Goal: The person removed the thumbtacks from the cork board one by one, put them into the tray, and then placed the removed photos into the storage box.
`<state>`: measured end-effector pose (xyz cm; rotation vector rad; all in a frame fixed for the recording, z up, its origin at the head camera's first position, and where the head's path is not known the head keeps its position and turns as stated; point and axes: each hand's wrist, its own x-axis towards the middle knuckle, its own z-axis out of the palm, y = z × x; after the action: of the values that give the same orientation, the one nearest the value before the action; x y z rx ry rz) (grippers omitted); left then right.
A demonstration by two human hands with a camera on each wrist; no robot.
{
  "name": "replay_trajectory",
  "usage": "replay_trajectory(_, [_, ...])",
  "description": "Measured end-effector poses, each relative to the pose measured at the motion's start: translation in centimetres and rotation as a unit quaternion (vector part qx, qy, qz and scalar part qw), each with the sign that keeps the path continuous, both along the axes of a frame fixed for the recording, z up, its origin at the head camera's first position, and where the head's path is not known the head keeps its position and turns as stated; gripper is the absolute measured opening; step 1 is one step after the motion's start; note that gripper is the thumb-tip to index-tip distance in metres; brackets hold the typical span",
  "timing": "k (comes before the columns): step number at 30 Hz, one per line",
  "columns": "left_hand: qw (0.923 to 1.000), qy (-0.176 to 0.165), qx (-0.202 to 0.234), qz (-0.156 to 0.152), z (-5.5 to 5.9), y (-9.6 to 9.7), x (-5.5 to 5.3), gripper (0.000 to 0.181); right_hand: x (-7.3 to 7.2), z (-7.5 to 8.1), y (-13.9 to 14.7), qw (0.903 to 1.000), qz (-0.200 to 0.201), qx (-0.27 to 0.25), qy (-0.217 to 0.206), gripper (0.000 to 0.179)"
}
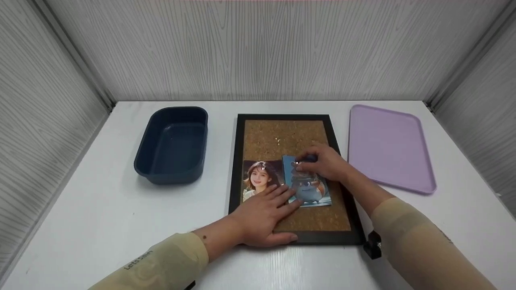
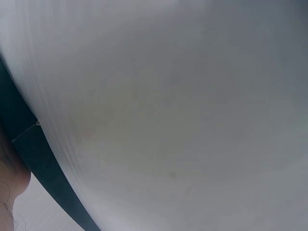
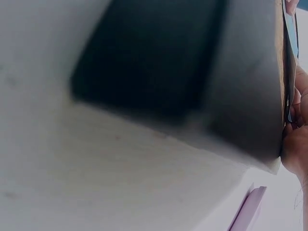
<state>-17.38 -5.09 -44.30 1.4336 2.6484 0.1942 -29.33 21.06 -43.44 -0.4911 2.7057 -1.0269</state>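
Note:
A cork board with a black frame lies flat on the white table. Two photos are on it side by side: a portrait photo and a blue cartoon photo. A small shiny push pin sits at the portrait's top. My left hand lies with fingers spread over the lower edges of both photos, resting on the board. At the top of the blue photo my right hand pinches a tiny shiny push pin between thumb and forefinger. Fingers partly cover both photos.
Left of the board stands a deep dark blue bin. A shallow purple tray lies to the right. Several tiny shiny bits are on the upper cork. Wood-grain panels enclose the table at the back and sides.

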Motion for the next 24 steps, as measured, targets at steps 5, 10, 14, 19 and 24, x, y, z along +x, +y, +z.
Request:
replay_trajectory(5, [1.0,-0.003,0.001,0.001,0.0,0.0,0.01,0.089,-0.07,0.02,-0.07,1.0,0.003,0.0,-0.002,0.024])
replay_trajectory(10, [1.0,-0.002,0.002,0.002,-0.01,0.04,-0.01,0.089,-0.25,0.33,-0.11,0.9998,0.017,0.002,-0.013,0.024])
replay_trajectory(14, [1.0,0.005,0.001,0.002,-0.06,0.04,0.02,0.089,-0.42,0.37,-0.22,0.9994,0.027,-0.005,-0.021,0.022])
replay_trajectory(19, [1.0,0.007,-0.001,0.002,-0.12,0.03,0.02,0.089,-0.46,0.33,-0.33,0.9991,0.024,-0.019,-0.031,0.02])
replay_trajectory(24, [1.0,0.007,-0.001,0.0,-0.16,0.01,-0.04,0.089,-0.5,0.38,-0.39,0.9989,0.026,-0.021,-0.033,0.018])
